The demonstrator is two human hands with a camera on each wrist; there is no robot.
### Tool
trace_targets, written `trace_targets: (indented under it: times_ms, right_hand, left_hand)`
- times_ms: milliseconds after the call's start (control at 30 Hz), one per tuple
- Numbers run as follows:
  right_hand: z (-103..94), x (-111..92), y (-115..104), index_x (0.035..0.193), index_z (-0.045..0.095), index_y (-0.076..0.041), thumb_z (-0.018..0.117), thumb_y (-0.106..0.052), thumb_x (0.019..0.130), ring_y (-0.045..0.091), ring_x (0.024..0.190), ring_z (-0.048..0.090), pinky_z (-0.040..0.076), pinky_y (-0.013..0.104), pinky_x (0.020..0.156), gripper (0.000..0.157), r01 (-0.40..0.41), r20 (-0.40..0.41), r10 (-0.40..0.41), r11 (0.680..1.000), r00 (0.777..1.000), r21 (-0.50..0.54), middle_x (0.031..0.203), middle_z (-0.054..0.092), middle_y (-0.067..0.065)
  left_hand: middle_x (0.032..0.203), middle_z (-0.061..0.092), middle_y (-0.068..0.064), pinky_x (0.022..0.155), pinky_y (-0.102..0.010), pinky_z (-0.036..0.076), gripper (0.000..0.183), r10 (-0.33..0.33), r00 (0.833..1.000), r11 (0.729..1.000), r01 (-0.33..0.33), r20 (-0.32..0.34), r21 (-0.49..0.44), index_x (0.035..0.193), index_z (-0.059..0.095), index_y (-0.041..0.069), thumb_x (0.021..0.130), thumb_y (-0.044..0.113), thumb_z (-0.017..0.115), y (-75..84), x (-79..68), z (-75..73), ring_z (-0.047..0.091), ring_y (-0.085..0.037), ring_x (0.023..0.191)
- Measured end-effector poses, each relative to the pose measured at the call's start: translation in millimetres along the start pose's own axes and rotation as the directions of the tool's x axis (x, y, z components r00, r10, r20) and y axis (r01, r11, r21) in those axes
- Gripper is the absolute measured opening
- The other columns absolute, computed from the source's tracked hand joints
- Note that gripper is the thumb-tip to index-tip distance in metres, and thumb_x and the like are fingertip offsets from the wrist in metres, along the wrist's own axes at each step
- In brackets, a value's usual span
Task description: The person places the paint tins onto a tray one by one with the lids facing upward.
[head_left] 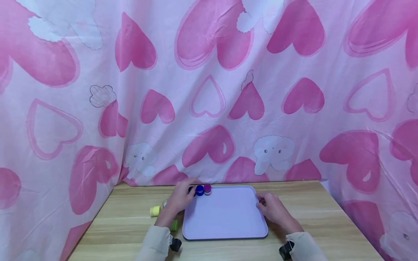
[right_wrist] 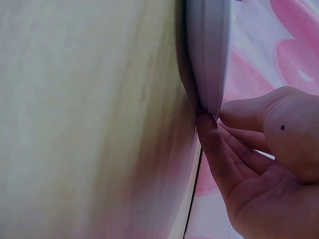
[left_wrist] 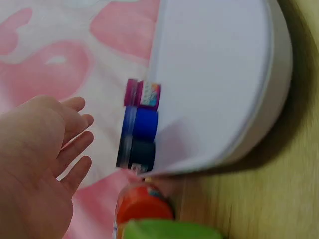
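Note:
A pale lilac tray (head_left: 225,214) lies on the wooden table. At its back left corner, small paint pots stand side by side: a black one (left_wrist: 142,155), a blue one (head_left: 200,190) and a magenta one (head_left: 207,189). Beside the black pot is my left hand (head_left: 177,197); in the left wrist view its fingers (left_wrist: 76,149) are extended and apart from the pots. My right hand (head_left: 272,207) pinches the tray's right rim, with the thumb and a finger on either side of the edge in the right wrist view.
Left of the tray are a yellow pot (head_left: 155,211), a green pot (head_left: 174,225) partly behind my left forearm, and an orange-red pot (left_wrist: 144,204). Behind the table (head_left: 130,221) hangs a pink heart-patterned curtain (head_left: 209,145).

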State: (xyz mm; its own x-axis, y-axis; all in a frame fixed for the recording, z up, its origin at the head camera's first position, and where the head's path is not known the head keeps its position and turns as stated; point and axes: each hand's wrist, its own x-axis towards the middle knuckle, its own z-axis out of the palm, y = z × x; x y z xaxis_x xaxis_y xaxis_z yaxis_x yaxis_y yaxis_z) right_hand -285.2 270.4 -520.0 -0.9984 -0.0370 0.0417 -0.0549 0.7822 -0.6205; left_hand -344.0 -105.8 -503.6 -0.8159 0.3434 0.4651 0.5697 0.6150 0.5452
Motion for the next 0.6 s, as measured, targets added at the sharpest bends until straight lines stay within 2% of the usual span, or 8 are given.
trace_targets:
  times_ms: [233,500,600]
  right_hand:
    - [-0.2,0,1,0.133,0.073,0.002,0.077,0.0,0.097,0.017,0.089,0.068,0.068,0.038,0.082,0.037,0.008,-0.009,-0.008,1.0,1.0,-0.001,0.105,0.077,0.008]
    - [-2.1,1,0,0.136,0.071,0.002,0.076,0.001,0.098,0.018,0.089,0.067,0.068,0.039,0.082,0.038,-0.019,0.017,0.019,1.0,1.0,0.009,0.106,0.077,0.009]
    - [-1.7,1,0,0.135,0.072,0.002,0.075,0.001,0.098,0.017,0.089,0.067,0.068,0.038,0.082,0.038,-0.021,0.015,0.021,1.0,1.0,0.006,0.106,0.077,0.009]
  left_hand:
    - [0.117,0.08,-0.001,0.108,-0.046,0.06,0.033,-0.116,0.992,0.993,0.116,-0.043,0.0,0.121,0.081,0.013,0.099,-0.007,0.066,-8.3,-10.3,-17.9,0.072,-0.022,0.117]
    - [0.116,0.081,-0.003,0.104,-0.047,0.062,0.028,-0.174,0.979,0.984,0.178,-0.103,0.027,0.118,0.081,0.012,0.097,-0.003,0.07,-24.1,-20.9,-34.1,0.075,-0.022,0.114]
    - [0.113,0.081,-0.003,0.103,-0.047,0.062,0.025,-0.23,0.969,0.972,0.233,-0.094,0.02,0.115,0.081,0.012,0.097,-0.001,0.071,-30.3,-27.0,-37.8,0.075,-0.023,0.113]
